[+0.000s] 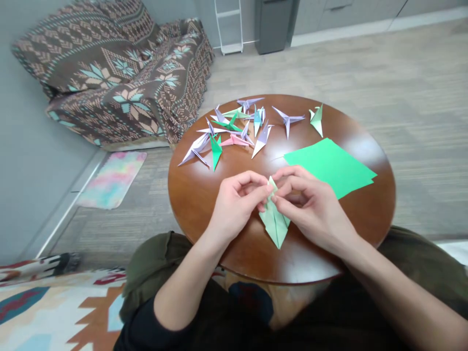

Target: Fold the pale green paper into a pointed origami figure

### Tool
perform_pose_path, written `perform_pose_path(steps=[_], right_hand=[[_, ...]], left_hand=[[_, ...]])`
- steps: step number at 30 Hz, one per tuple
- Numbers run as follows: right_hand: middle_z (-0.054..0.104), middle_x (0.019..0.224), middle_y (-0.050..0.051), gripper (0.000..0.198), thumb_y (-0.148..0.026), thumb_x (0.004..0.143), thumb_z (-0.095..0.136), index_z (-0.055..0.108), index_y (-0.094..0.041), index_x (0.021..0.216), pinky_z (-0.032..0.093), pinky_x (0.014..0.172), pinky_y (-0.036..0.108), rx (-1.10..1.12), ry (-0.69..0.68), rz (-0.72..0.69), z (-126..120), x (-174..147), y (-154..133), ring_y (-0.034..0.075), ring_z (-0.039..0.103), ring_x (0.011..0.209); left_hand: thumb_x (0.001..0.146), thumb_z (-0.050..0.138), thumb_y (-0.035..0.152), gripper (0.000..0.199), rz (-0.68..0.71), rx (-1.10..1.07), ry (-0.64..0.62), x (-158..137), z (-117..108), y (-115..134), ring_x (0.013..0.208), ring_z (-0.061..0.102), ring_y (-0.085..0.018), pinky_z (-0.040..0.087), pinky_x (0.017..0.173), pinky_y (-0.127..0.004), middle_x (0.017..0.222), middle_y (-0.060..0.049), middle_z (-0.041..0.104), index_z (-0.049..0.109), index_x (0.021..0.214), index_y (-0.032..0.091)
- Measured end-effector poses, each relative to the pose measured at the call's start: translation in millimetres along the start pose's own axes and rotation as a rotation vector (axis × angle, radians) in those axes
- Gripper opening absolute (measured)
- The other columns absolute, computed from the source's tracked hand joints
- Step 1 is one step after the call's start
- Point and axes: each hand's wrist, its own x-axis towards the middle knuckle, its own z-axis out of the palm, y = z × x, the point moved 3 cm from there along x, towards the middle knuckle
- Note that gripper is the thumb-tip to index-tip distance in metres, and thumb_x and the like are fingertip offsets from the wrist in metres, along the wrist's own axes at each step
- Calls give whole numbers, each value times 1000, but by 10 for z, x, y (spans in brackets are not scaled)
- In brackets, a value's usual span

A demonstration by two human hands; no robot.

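Observation:
A pale green folded paper, shaped like a long diamond with a crease down its middle, is held just above the round table, one point toward me. My left hand pinches its upper left side between thumb and fingers. On the other side, my right hand has thumb and fingertips closed on the upper right edge. The fingers cover part of the paper's upper half. Close to my right hand lie bright green paper sheets, slightly fanned.
Several folded paper cranes in purple, green and pink, among them a pink crane, crowd the far left of the brown table. A purple crane and a light green crane stand farther right. Beyond is a patterned sofa.

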Motion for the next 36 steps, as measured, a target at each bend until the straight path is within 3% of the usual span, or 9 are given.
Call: perform_pose_path(steps=[5, 8, 11, 14, 18, 22, 25, 32, 36], right_hand=[[59, 115, 10, 13, -15, 85, 70, 69, -19, 72, 55, 63, 27, 14, -14, 18, -1, 4, 20, 21, 66, 95], [60, 117, 10, 13, -16, 87, 70, 70, -19, 74, 56, 66, 28, 8, -15, -5, -20, 13, 32, 23, 66, 101], [59, 118, 10, 12, -19, 89, 71, 71, -19, 77, 58, 72, 30, -26, 1, -36, -27, 17, 46, 23, 67, 104], [62, 114, 8, 6, -23, 91, 72, 70, -20, 87, 58, 74, 30, -11, 71, -59, -26, 22, 70, 20, 68, 95], [70, 94, 2, 15, -29, 91, 74, 66, -21, 102, 53, 69, 28, 85, 80, 36, -24, 42, 114, 17, 67, 80], [69, 77, 1, 17, -30, 97, 67, 71, -18, 85, 45, 64, 27, -34, -33, 56, -28, 57, 86, 16, 61, 71], [71, 77, 2, 21, -31, 97, 66, 71, -19, 82, 45, 68, 29, -43, -63, 48, -22, 55, 70, 18, 62, 74], [68, 74, -1, 20, -36, 88, 77, 68, -19, 85, 42, 59, 26, 104, 55, 126, -41, 49, 154, 15, 59, 66], [67, 71, -1, 20, -34, 87, 78, 69, -18, 80, 40, 58, 25, 133, 40, 117, -51, 52, 136, 13, 56, 63]], left_hand=[[87, 78, 39, 23, 84, 63, 88, 16, -96, 89, 54, 50, -7, 40, 49, -19, 71, 2, 61, 71, 88, 17], [80, 86, 32, 31, 58, 150, 9, 18, -95, 124, 57, 52, -6, 41, 49, -18, 83, 0, 67, 72, 102, 17], [80, 85, 27, 21, -16, 185, -72, 18, -71, 98, 51, 50, -5, 40, 48, -17, 68, 2, 64, 71, 89, 13], [82, 83, 28, 21, 22, 166, -18, 29, -74, 87, 49, 52, -6, 44, 49, -17, 61, 3, 61, 69, 82, 13], [84, 81, 30, 22, 76, 117, 48, 34, -71, 102, 53, 58, -8, 52, 56, -19, 61, 3, 63, 66, 82, 15], [82, 82, 28, 21, 67, 136, 13, 11, -43, 115, 55, 61, -9, 53, 56, -20, 62, 2, 65, 65, 82, 15], [81, 83, 27, 20, 50, 194, -28, -4, -28, 101, 52, 58, -8, 48, 51, -19, 61, 3, 64, 67, 81, 14], [83, 81, 31, 23, 120, 170, 101, 5, -82, 101, 45, 55, -8, 45, 47, -19, 55, 5, 60, 64, 81, 17], [80, 84, 33, 25, 96, 132, 69, 10, -85, 69, 42, 50, -7, 39, 42, -18, 52, 6, 57, 66, 84, 16]])
